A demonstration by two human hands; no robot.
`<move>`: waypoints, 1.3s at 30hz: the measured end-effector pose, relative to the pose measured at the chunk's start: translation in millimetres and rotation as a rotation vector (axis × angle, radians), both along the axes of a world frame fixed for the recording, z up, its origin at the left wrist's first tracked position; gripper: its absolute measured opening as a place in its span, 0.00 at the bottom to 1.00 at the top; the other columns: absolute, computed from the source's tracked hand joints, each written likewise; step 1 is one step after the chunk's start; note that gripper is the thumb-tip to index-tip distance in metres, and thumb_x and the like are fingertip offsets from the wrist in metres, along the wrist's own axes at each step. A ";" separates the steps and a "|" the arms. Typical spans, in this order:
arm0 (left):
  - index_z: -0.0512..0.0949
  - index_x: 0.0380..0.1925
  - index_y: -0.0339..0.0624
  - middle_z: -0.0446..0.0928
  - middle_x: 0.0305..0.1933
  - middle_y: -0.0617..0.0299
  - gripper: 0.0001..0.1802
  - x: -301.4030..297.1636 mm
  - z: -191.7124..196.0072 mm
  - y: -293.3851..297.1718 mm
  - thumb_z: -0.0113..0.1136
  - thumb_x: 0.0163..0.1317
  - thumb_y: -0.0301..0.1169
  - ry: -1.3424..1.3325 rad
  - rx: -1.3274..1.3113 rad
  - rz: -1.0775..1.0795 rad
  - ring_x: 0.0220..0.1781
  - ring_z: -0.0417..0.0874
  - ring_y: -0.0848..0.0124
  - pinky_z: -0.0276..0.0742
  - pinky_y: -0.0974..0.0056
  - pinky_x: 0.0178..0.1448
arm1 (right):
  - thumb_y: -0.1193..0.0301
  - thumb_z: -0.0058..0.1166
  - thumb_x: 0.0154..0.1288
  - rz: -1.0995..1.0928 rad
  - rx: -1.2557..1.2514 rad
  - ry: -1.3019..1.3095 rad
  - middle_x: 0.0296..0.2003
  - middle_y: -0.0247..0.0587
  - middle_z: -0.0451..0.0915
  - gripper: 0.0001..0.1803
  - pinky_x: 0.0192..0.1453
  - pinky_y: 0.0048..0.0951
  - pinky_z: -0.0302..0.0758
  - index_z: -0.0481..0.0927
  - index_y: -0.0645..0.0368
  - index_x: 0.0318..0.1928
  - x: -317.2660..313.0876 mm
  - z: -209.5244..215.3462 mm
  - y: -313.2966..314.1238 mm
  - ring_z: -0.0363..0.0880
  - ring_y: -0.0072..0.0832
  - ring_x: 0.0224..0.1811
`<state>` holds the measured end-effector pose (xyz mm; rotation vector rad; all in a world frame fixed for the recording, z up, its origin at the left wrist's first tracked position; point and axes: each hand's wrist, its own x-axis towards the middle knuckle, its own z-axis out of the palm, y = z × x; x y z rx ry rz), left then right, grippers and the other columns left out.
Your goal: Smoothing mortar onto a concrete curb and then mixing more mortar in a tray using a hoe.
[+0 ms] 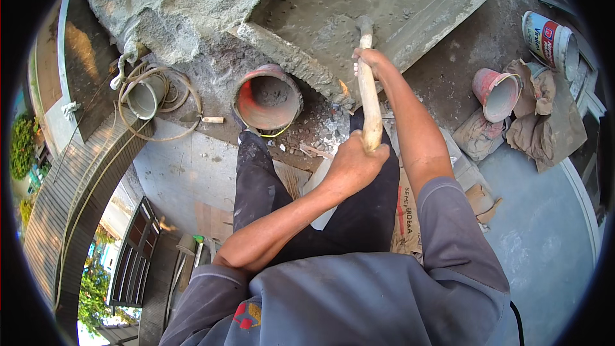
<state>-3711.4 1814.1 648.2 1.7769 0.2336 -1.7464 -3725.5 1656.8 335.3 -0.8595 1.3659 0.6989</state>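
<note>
A thick pale wooden tool handle (369, 93) slants away from me over the mixing trough (442, 19). My left hand (355, 165) is closed around its near end, above my thighs. Farther along, my right hand (373, 64) is wrapped round the same handle, close to the trough's near corner. The far end of the handle is coated grey and reaches into the wet mortar (314, 9); any blade there is hidden, so the kind of tool cannot be told. Mortar crusts the trough's boards.
Sand (173, 0) is heaped at the far left. A mortar-stained bucket (268, 99) stands by my left foot. Beside it lie a trowel (208, 119), a coiled hose (186, 129) and a smaller pail (146, 97). At right are a tipped pink bucket (498, 95), a white pail (548, 45) and paper sacks (535, 128).
</note>
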 end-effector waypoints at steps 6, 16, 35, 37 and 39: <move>0.71 0.47 0.20 0.81 0.33 0.45 0.31 -5.3 12.0 -46.2 0.60 0.62 0.45 0.001 -0.158 0.106 0.30 0.85 0.60 0.81 0.57 0.37 | 0.72 0.58 0.59 0.001 0.196 -0.085 0.22 0.40 0.73 0.16 0.22 0.37 0.79 0.68 0.61 0.45 4.1 8.8 -45.7 0.74 0.32 0.17; 0.70 0.50 0.15 0.81 0.40 0.30 0.34 9.0 68.9 -49.5 0.59 0.60 0.43 0.023 -0.235 0.118 0.46 0.87 0.46 0.80 0.52 0.51 | 0.72 0.58 0.61 -0.026 0.054 -0.182 0.19 0.38 0.72 0.10 0.18 0.34 0.76 0.69 0.57 0.36 19.3 124.0 -58.4 0.73 0.30 0.14; 0.68 0.44 0.28 0.78 0.25 0.40 0.28 62.2 227.0 283.5 0.67 0.61 0.42 0.159 -0.409 -0.246 0.30 0.84 0.49 0.78 0.52 0.38 | 0.70 0.57 0.62 -0.493 0.022 -0.145 0.20 0.38 0.71 0.09 0.24 0.37 0.75 0.69 0.56 0.33 -3.0 294.4 191.5 0.70 0.32 0.18; 0.69 0.44 0.33 0.77 0.26 0.44 0.26 67.0 207.4 348.2 0.68 0.60 0.43 0.200 -0.405 -0.276 0.29 0.83 0.53 0.77 0.54 0.36 | 0.68 0.57 0.63 -0.533 -0.009 -0.131 0.21 0.39 0.71 0.10 0.26 0.38 0.76 0.69 0.57 0.33 -9.0 284.7 251.1 0.71 0.33 0.19; 0.70 0.46 0.39 0.80 0.29 0.45 0.25 46.5 162.9 426.3 0.68 0.59 0.44 0.093 -0.364 -0.371 0.32 0.84 0.51 0.77 0.51 0.37 | 0.68 0.54 0.67 -0.555 0.006 -0.165 0.24 0.43 0.72 0.09 0.26 0.45 0.80 0.72 0.61 0.40 -18.1 253.6 314.8 0.75 0.36 0.20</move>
